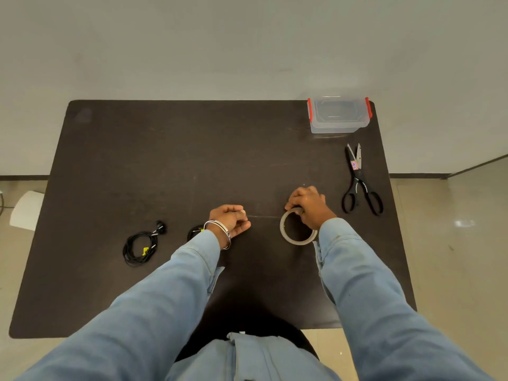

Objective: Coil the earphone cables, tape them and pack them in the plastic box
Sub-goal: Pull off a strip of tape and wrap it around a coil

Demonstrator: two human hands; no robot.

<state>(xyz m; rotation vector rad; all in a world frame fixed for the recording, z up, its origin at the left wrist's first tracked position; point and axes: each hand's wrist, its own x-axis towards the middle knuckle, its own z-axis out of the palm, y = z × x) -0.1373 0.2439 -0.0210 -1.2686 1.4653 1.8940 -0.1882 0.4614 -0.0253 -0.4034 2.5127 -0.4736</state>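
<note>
Keep the clear strip taut between left hand fingers pinching its end and right hand gripping the tape roll above the surface, then cut with scissors; coiled earphones wait left.

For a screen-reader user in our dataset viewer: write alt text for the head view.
Both hands pull a strip of clear tape across a dark table: the right hand grips the tape roll, the left hand pinches the strip's end. Two coiled black earphone cables lie left; scissors and a closed plastic box lie far right.
</note>
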